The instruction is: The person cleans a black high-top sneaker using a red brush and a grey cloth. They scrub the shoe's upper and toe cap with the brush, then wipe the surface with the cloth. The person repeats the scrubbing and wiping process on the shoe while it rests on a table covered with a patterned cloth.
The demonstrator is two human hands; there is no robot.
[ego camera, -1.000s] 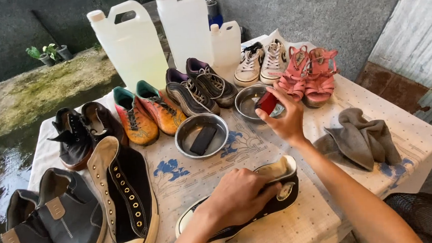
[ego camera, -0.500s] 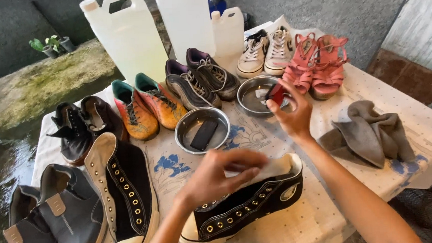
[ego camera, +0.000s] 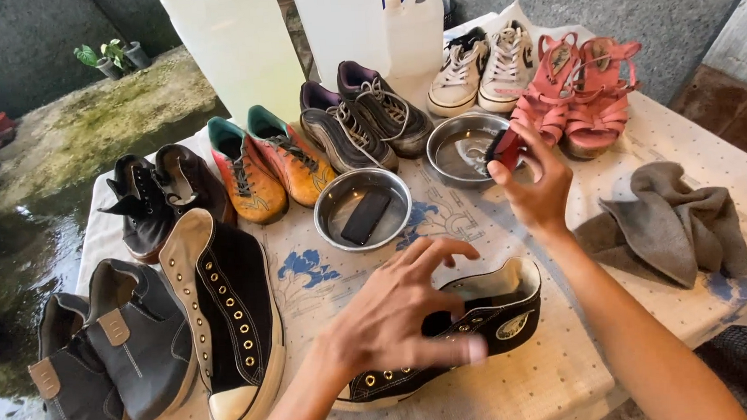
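**Hands over a black sneaker**

Sneaker (ego camera: 467, 336), black high-top with no laces, lies on its side at 6 o'clock of the table (ego camera: 565, 370). The left hand (ego camera: 399, 314) hovers on it, fingers spread wide, gripping nothing. The right hand (ego camera: 536, 190), at 2 o'clock from it, pinches a small red and black brush (ego camera: 505, 148) between closed fingers, above the steel bowl (ego camera: 463, 151).

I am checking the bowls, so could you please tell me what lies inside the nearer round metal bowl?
Inside the nearer round metal bowl lies one flat black rectangular block; whatever is beneath it is covered.
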